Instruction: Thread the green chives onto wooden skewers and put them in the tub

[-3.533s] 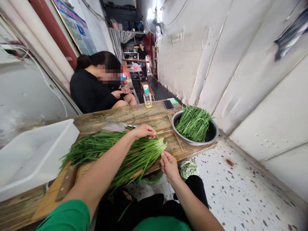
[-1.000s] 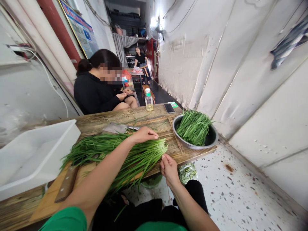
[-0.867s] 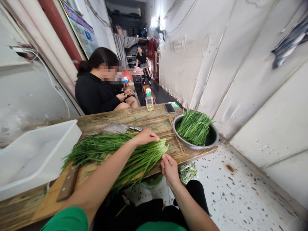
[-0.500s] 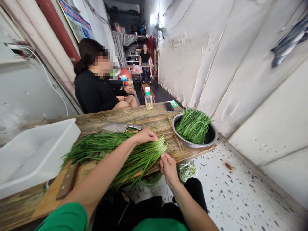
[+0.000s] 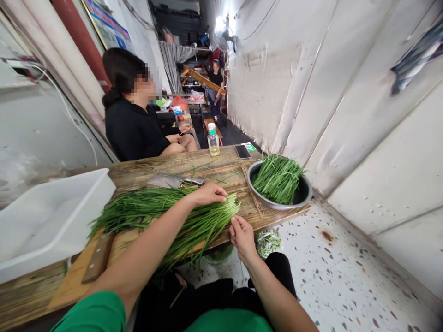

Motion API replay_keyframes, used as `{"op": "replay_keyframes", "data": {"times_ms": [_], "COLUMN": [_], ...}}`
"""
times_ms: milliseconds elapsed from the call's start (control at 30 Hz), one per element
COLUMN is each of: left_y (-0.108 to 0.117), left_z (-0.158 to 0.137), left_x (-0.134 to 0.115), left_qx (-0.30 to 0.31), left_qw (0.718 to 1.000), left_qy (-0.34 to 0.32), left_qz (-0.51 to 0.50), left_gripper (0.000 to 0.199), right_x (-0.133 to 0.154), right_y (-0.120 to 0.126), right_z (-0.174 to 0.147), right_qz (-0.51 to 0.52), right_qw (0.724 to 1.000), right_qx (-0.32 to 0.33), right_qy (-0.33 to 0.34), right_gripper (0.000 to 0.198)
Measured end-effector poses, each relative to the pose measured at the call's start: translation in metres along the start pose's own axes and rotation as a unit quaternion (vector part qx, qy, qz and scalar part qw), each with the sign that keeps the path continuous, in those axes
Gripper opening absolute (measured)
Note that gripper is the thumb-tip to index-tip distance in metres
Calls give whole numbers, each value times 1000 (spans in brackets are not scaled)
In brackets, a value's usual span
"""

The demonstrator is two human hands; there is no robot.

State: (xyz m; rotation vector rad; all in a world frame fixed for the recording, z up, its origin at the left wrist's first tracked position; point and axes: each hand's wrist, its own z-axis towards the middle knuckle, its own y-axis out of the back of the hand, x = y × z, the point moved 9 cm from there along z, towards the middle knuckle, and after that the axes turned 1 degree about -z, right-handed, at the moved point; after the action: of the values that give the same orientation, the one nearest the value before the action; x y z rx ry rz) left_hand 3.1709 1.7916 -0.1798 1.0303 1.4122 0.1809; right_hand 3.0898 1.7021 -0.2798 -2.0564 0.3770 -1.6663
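Observation:
A long bunch of garlic chives [image 5: 204, 221] lies across the wooden table, its pale cut ends pointing right and its green leaves spreading left. My left hand [image 5: 209, 193] reaches over the bunch, thumb and fingers pinched on stalks at the pale ends. Just below those ends, my right hand [image 5: 243, 237] is closed in a pinch against the lower edge of the bunch; what sits between its fingertips is too small to make out. A cleaver [image 5: 164, 180] lies flat behind the chives. A grey bowl [image 5: 254, 192] heaped with more chives stands to the right.
Left stands a white plastic tub [image 5: 100, 196], near a wooden board [image 5: 65, 286] and a wooden handle [image 5: 98, 260]. Thin sticks [image 5: 254, 196] lie beside the bowl. Farther back are a bottle [image 5: 213, 144] and a phone [image 5: 242, 152]. A seated person [image 5: 133, 124] is beyond the table.
My hands stay almost in place at the chives' pale ends. In the background, the standing person has lifted a wooden bench, now tilted, and shifted slightly right.

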Motion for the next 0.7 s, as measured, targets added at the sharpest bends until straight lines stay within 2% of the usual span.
{"op": "replay_keyframes", "data": {"times_ms": [167,300,700], "left_y": [6,10,6], "left_z": [1,-1,-2], "left_x": [-1,-4,-1], "left_qx": [-24,-27,-36], "left_qw": [999,999,999], "left_qy": [8,17,26], "left_qz": [21,29,2], "left_gripper": [35,35,34], "right_x": [13,24,28], "right_y": [1,8,12], "right_z": [1,5,9], "right_qz": [-28,-49,-67], "right_qw": [999,997,992], "right_qx": [2,-27,-68], "right_qy": [30,61,87], "right_gripper": [27,28,27]}}
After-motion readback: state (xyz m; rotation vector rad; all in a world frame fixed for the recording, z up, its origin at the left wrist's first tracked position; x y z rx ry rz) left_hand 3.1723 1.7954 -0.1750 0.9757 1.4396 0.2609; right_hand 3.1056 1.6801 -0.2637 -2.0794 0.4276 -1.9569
